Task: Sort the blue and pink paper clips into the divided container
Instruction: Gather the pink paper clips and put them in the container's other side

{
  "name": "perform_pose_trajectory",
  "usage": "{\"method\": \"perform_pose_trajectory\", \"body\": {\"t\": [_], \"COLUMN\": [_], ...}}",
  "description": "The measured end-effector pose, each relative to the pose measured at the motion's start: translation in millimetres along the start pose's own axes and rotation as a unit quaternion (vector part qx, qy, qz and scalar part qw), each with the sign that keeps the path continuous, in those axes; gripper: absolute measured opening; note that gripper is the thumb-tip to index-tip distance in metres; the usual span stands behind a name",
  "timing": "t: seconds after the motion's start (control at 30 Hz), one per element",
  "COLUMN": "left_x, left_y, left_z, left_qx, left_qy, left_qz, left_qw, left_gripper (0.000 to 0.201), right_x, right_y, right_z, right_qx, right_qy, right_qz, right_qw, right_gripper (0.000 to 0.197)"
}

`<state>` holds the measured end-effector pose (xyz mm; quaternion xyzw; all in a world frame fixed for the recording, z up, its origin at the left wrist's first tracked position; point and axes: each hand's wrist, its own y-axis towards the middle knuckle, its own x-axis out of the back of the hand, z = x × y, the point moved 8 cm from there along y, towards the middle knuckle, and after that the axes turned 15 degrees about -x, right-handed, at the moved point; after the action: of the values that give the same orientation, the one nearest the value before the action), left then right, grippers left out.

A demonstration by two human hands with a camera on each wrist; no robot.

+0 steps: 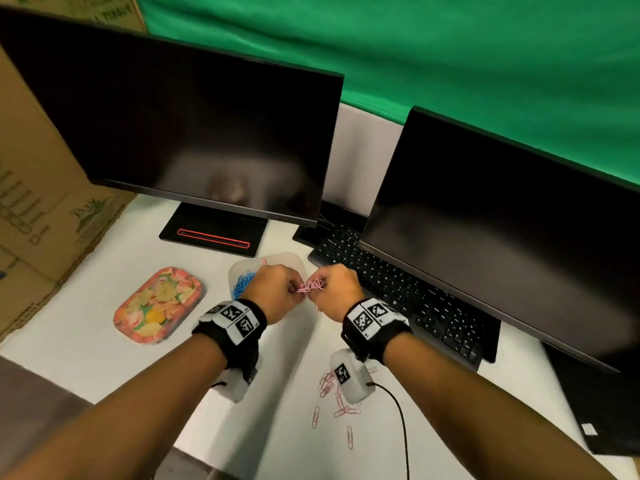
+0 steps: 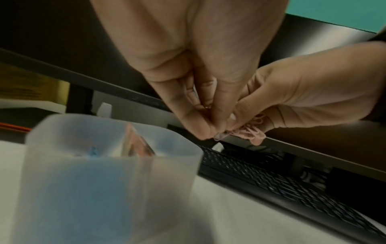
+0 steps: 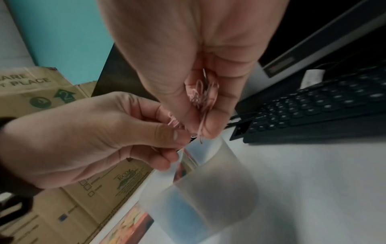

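Both hands meet above the frosted divided container [image 1: 291, 260]. My right hand [image 1: 337, 289] grips a tangled bunch of pink paper clips [image 1: 311, 285], seen close in the right wrist view [image 3: 203, 97]. My left hand [image 1: 277, 289] pinches a clip at the end of that bunch [image 2: 221, 135] between thumb and fingertips. Blue paper clips [image 1: 242, 284] fill the container's left compartment [image 2: 83, 173]. Several loose pink clips [image 1: 341, 408] lie on the white desk near me, under my right wrist.
A floral tray [image 1: 159, 304] lies left of the container. A black keyboard [image 1: 408, 296] runs to the right under two dark monitors [image 1: 194, 133]. Cardboard boxes [image 1: 41, 216] stand at the left. A black cable [image 1: 398, 410] trails by the loose clips.
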<state>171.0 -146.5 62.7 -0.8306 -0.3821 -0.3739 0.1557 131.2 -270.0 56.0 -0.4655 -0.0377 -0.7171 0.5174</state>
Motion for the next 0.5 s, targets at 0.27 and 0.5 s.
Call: {"method": "perform_pose_trajectory", "body": {"t": [0.27,0.5], "left_x": [13,11], "left_y": [21,25], "left_z": [39,41], "left_qx": [0.098,0.103], "left_qy": [0.071,0.068], "left_qz": [0.021,0.016], "left_qw": [0.992,0.992], "left_gripper": [0.01,0.018], "right_x": [-29,-19], "right_y": [38,37], "right_z": [40,30], "right_qx": [-0.033,0.0], "right_qy": [-0.049,0.018], "right_qz": [0.016,0.047], "right_qw": [0.998,0.999], "right_gripper": [0.019,0.035]}}
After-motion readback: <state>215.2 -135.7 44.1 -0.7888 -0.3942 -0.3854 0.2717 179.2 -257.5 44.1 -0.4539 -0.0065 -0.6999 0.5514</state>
